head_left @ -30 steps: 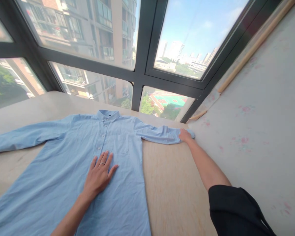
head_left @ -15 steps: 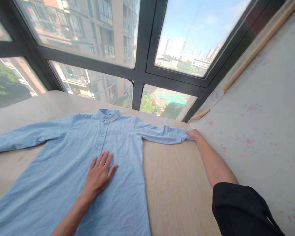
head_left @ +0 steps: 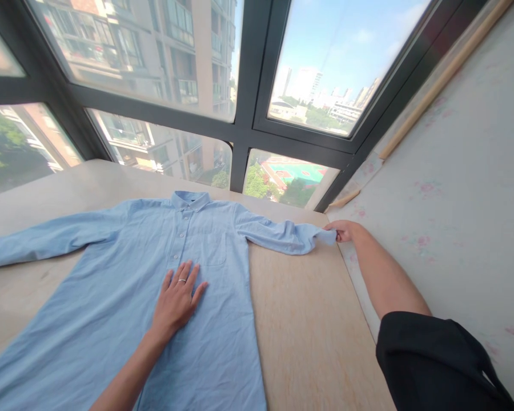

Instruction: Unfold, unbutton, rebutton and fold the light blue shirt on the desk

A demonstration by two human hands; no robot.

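Observation:
A light blue button-up shirt (head_left: 132, 297) lies front side up, its collar toward the windows and both sleeves spread outward. My left hand (head_left: 179, 294), with a ring on one finger, rests flat on the shirt's front just below the chest pocket, fingers spread. At the far right, my right hand (head_left: 345, 230) pinches the cuff (head_left: 325, 236) of the right-hand sleeve. That cuff is raised a little and the sleeve is bunched near it. The other sleeve (head_left: 38, 237) stretches out to the left edge of the view.
Beneath the shirt is a pale wood-look surface (head_left: 300, 319). Dark window frames (head_left: 240, 134) stand along its far edge. A wall with flowered paper (head_left: 445, 211) closes off the right side, with a wooden strip (head_left: 445, 80) running along it.
My right hand has turned and lifted the cuff slightly, and the sleeve has bunched up more. My left hand stays on the shirt's front, almost unmoved.

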